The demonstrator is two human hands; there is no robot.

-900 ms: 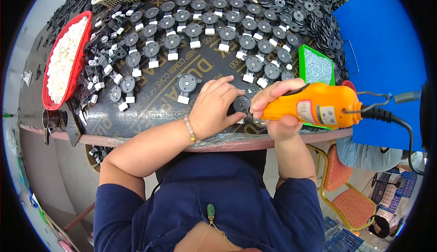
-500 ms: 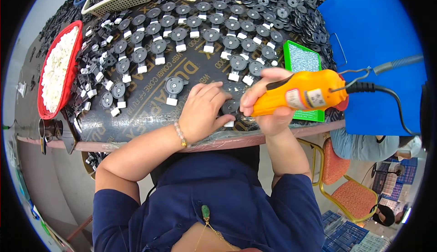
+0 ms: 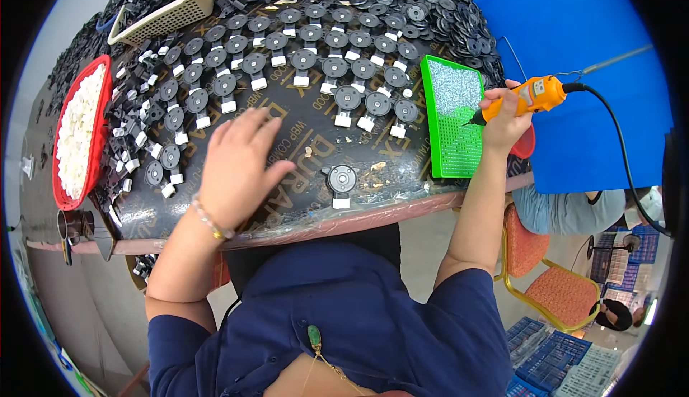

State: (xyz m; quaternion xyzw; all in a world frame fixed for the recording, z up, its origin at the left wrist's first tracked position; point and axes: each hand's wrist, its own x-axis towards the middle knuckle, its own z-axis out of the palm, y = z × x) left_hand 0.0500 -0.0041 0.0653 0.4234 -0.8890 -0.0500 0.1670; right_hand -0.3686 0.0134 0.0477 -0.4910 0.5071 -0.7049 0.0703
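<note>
While the right hand [image 3: 502, 119] keeps its fingers wrapped round an orange power screwdriver [image 3: 540, 94], the lone disc piece [image 3: 342, 180] sits near the front edge of the worktop [image 3: 305, 205], in the gap between the two hands. And here's the relation that counts: it lies to the right of the left hand [image 3: 244, 171], just beyond that thumb, and well to the left of the right hand, so the left is clearly nearer. Its long axis runs roughly square to the front edge, black disc away from the person, white block towards them. The left hand is spread, palm down, thumb apart from the fingers (whether its fingertips touch anything underneath, the view can't tell). Over on the right, the screwdriver's tip points left and slightly down, over the near part of the green tray [image 3: 459, 157]; contact there can't be made out. Beyond the lone piece, similar pieces [image 3: 348, 99] stand in rows.
</note>
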